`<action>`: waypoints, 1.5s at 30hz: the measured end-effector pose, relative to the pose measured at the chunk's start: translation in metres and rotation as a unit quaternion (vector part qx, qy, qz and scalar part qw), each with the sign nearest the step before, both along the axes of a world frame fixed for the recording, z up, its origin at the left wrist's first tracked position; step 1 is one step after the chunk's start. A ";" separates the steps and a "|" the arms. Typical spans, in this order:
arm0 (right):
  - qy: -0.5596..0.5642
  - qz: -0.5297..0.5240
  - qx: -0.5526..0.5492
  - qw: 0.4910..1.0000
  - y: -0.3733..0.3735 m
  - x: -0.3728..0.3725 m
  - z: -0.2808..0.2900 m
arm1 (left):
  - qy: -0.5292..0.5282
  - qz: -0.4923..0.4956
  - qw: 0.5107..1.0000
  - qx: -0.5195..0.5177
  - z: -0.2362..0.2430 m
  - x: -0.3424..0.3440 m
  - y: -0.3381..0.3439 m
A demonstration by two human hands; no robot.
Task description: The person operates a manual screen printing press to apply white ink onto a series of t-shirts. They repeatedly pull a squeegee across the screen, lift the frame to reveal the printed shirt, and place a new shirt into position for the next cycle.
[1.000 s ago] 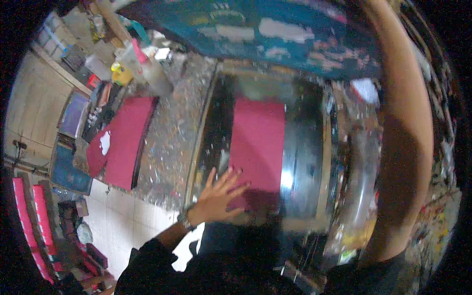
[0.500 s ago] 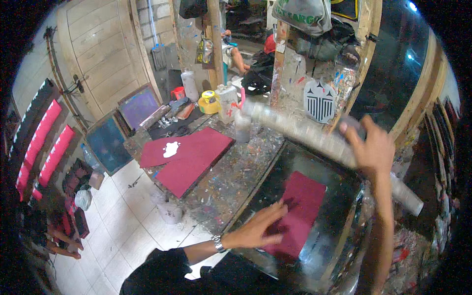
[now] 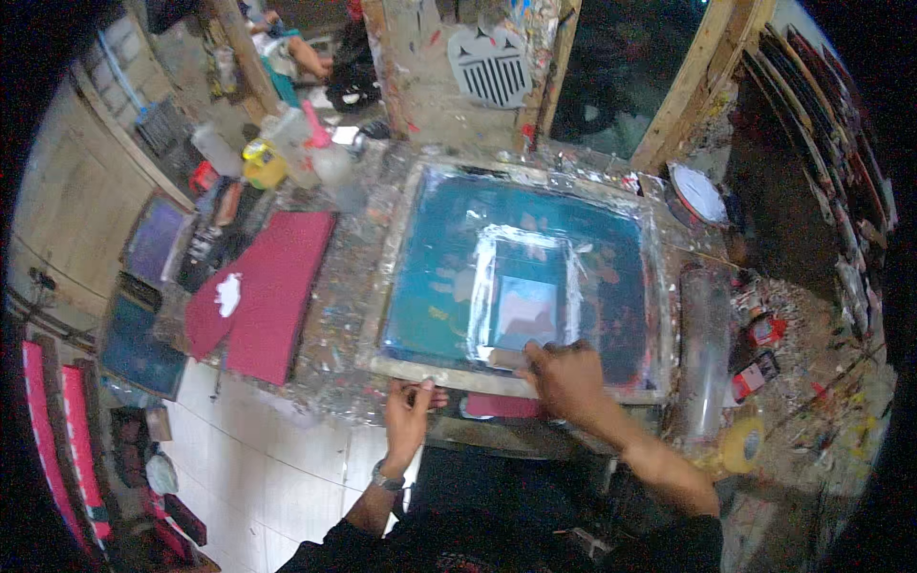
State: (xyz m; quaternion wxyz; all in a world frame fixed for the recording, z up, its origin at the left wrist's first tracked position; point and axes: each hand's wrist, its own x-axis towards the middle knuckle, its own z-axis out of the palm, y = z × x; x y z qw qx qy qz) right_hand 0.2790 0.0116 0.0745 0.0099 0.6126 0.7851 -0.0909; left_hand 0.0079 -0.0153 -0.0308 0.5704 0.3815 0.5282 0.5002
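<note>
The printing screen (image 3: 521, 277) lies flat at the table's centre, its wooden frame over a red cloth showing at 6 o'clock. The right hand (image 3: 565, 377) grips a scraper (image 3: 504, 358) at the near end of the taped window; an even pull toward 12 o'clock would suit. The left hand (image 3: 411, 406) pinches the frame's near edge, steadying it. A clear tube (image 3: 705, 353) crowds 3 o'clock; red cloths (image 3: 263, 296) lie at 9.

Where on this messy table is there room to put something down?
One free strip of paint-splattered tabletop lies between the folded red cloth and the wooden-framed blue printing screen. The far left corner is crowded with plastic bottles. The right side is cluttered around the clear plastic roll.
</note>
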 end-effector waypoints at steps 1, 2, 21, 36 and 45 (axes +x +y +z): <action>-0.003 0.022 0.068 0.997 -0.015 0.007 -0.017 | 0.016 -0.026 0.999 -0.012 -0.003 0.005 0.004; 0.000 0.054 0.137 0.989 -0.019 0.012 -0.028 | 0.003 -0.014 1.000 -0.022 0.000 0.009 0.004; 0.009 0.108 0.040 0.993 0.017 0.018 0.001 | 0.021 -0.041 0.994 -0.095 0.034 0.004 0.011; 0.009 -0.007 0.045 0.999 -0.016 0.000 -0.015 | -0.038 -0.066 0.995 -0.069 0.011 0.002 0.013; 0.052 -0.092 0.326 0.940 -0.026 -0.026 0.048 | -0.025 -0.023 0.994 0.101 0.062 -0.001 0.009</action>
